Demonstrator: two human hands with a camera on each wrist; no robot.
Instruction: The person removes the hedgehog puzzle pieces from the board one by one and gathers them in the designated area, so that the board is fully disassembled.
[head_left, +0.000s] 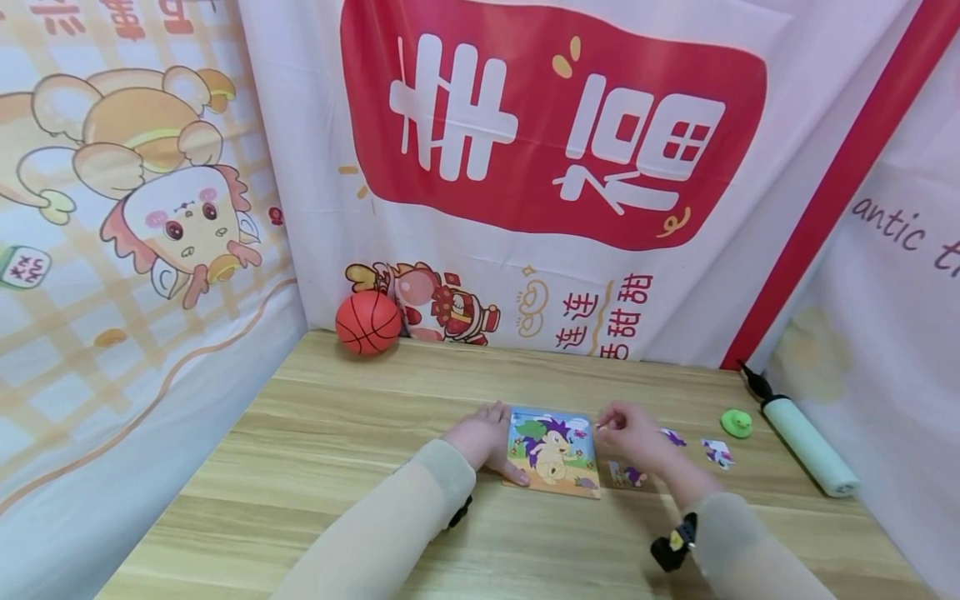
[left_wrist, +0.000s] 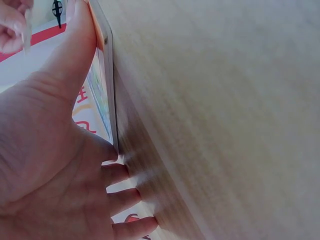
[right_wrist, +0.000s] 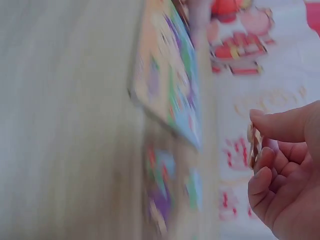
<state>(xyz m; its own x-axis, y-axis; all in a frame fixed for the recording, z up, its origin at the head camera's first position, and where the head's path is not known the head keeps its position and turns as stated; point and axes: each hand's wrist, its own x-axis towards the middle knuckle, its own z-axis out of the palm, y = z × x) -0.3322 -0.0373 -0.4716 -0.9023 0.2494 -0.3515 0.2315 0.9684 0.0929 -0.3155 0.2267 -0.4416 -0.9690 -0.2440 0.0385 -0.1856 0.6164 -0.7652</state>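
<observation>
A square picture puzzle [head_left: 553,454] of a purple-spined hedgehog lies flat on the table in front of me. My left hand [head_left: 483,440] rests along its left side. In the left wrist view the thumb [left_wrist: 75,45] reaches along the puzzle's edge, and the other fingers are spread straight against the tabletop. Just past the puzzle's right edge, my right hand [head_left: 636,435] is raised above the table. Between its thumb and fingers it pinches a small puzzle piece [right_wrist: 254,145], seen nearly edge-on in the right wrist view. A loose puzzle piece [head_left: 627,476] lies below that hand.
Two more puzzle pieces [head_left: 717,452] lie to the right on the wooden table [head_left: 315,467]. Beyond them are a green rubber duck [head_left: 737,423] and a pale green hand pump [head_left: 810,446]. A small red basketball [head_left: 367,322] sits at the back left, against the printed cloth.
</observation>
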